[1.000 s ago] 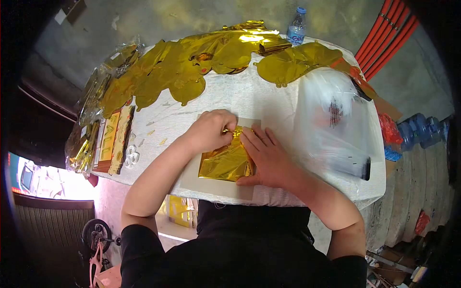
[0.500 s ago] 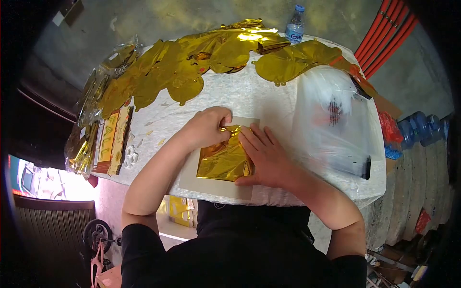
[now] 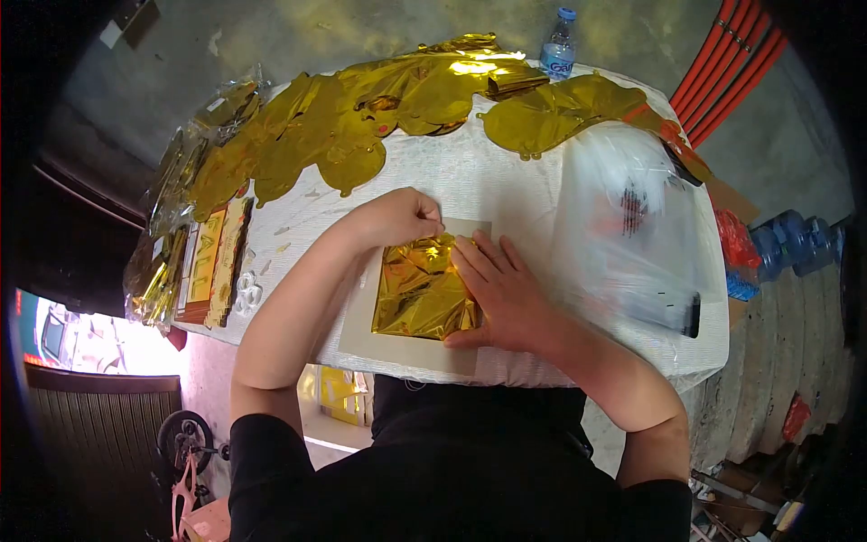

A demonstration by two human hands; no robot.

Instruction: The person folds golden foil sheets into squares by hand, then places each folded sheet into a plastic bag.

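Note:
A folded gold foil balloon (image 3: 420,294), creased and shiny, lies on a grey-beige card (image 3: 361,336) near the table's front edge. At its top edge is my left hand (image 3: 397,219), closed with thumb and fingertips together; what they hold, if anything, is hidden. My right hand (image 3: 506,294) rests flat on the foil's right side, fingers stretched out and thumb at the lower right corner.
Flat gold foil balloons (image 3: 352,167) spread across the table's back. A stack of clear plastic bags (image 3: 623,244) lies to the right, a water bottle (image 3: 559,47) behind. Printed packs (image 3: 209,262) and white ribbon rolls (image 3: 248,294) are at left on the white-covered table (image 3: 433,181).
My left hand has moved up off the foil's upper part to its top edge, leaving more foil in sight. My right hand stays nearly in place.

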